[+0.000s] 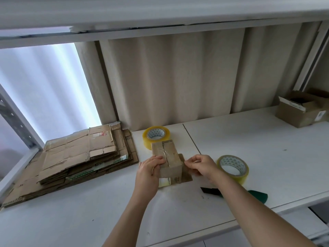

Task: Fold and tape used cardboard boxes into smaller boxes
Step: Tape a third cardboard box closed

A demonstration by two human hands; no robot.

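Brown corrugated cardboard, item one: a small box (167, 157) standing on the white table (249, 139) in front of me, its top flaps closed and a strip of clear tape already run along the centre seam. My left hand (148, 169) grips its near left corner, fingers curled over the top edge and thumb against the side. My right hand (202, 166) sits just beside the right face, fingertips pinched together near the box's upper corner; I judge they hold a tape end or press it down, but nothing that thin shows, so I cannot tell. Flaps (186, 172) splay from the box's base onto the table, which suggests the lower end is unsealed. Item two: a stack of flattened boxes (80, 157) on the left, many sheets deep, so by my reckoning most of the work is left. Items three and four: two rolls of clear yellowish packing tape, one roll (156, 137) touching or just behind the box, the other roll (233, 168) near my right wrist. Item five: a dark green-handled tool (258, 195), mostly covered by my right forearm; cutter or scissors, not determinable. Item six: an open-topped carton (300, 111) at the far right, cut off by the frame edge, contents dark and unreadable. The box's far and underside faces are hidden, and print on its near face is too blurred to read.
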